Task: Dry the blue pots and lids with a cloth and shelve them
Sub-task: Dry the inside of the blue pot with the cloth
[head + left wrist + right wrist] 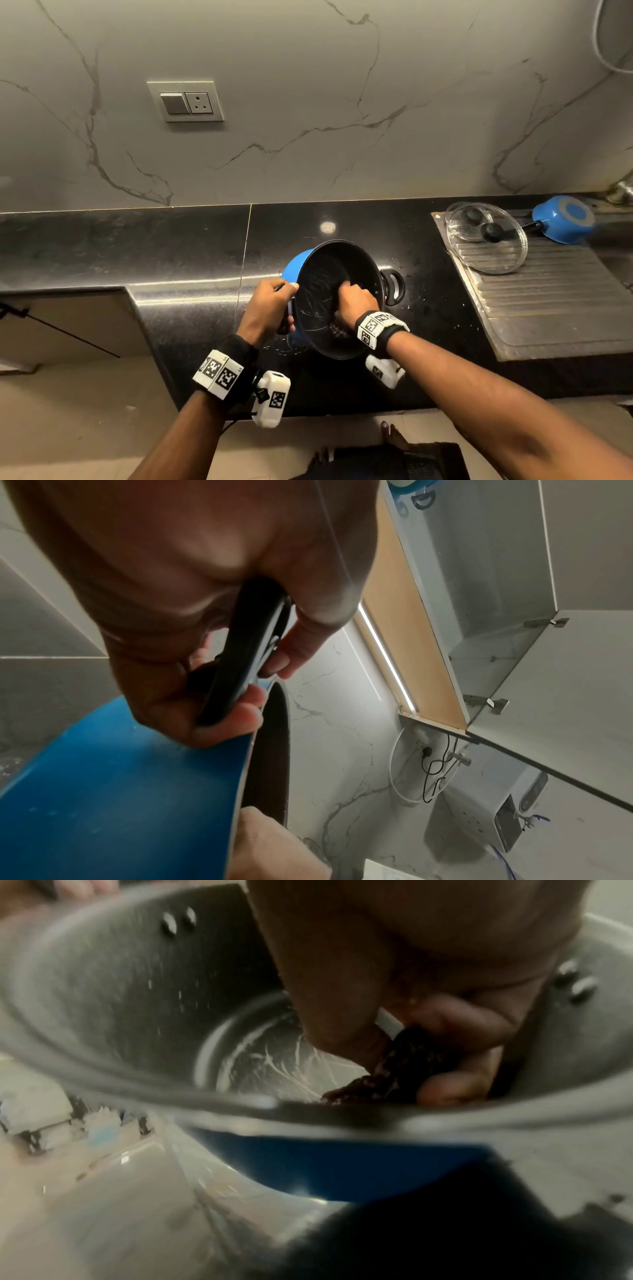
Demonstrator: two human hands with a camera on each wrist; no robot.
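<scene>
Fingers of your left hand (pixel 265 310) are curled round the black side handle (pixel 245 653) of the blue pot (pixel 334 298), thumb on one side of the loop and fingertips (pixel 232 718) on the other, so the pot is tipped with its dark mouth facing you above the black countertop (pixel 191 260). Your right hand (pixel 356 303) is just beside your left, plunged inside that pot; its fingers are bunched round a dark patterned cloth (pixel 383 1069) and press it against the inner wall near the bottom. White streaks mark the pot's base next to the cloth. The pot's second handle (pixel 394 286) sticks out on the far side of your right hand.

Well off to the right of your right hand, two glass lids (pixel 486 238) with black knobs lie overlapping on the ribbed steel drainboard (pixel 555 301). Beyond them, farther right still, a smaller blue pan (pixel 563 219) sits upside down with its black handle pointing back toward the lids. Water droplets speckle the countertop around the pot you hold.

Far ahead and to the left of your left hand, a switch and socket plate (pixel 185 101) is set in the marble wall (pixel 342 102). In the left wrist view an open overhead cabinet (pixel 496 631) shows above that hand, with a light strip along its underside.
</scene>
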